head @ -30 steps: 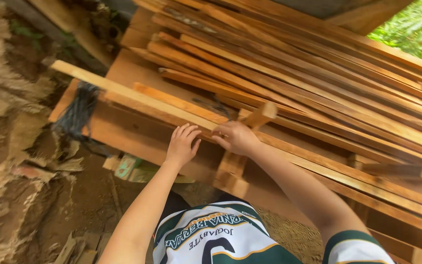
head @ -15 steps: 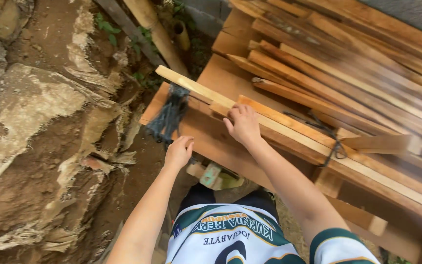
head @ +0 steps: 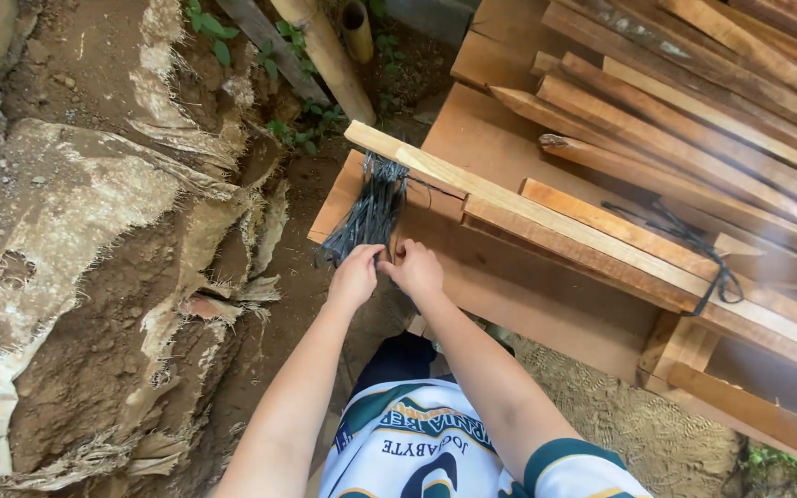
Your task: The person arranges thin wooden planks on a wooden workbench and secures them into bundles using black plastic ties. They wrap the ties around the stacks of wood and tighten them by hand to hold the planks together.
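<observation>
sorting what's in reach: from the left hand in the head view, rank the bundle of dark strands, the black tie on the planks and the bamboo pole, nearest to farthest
1. Bundle of dark strands: right at the left hand, hanging from the plank end just above its fingers.
2. Bamboo pole: up the picture, on the dirt near the top edge.
3. Black tie: far off to the right, wrapped round the stacked planks.

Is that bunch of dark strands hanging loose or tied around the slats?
Hanging loose: the bunch of dark strands droops off the slat, lower ends fanned out at both hands, left hand, right hand.
</observation>
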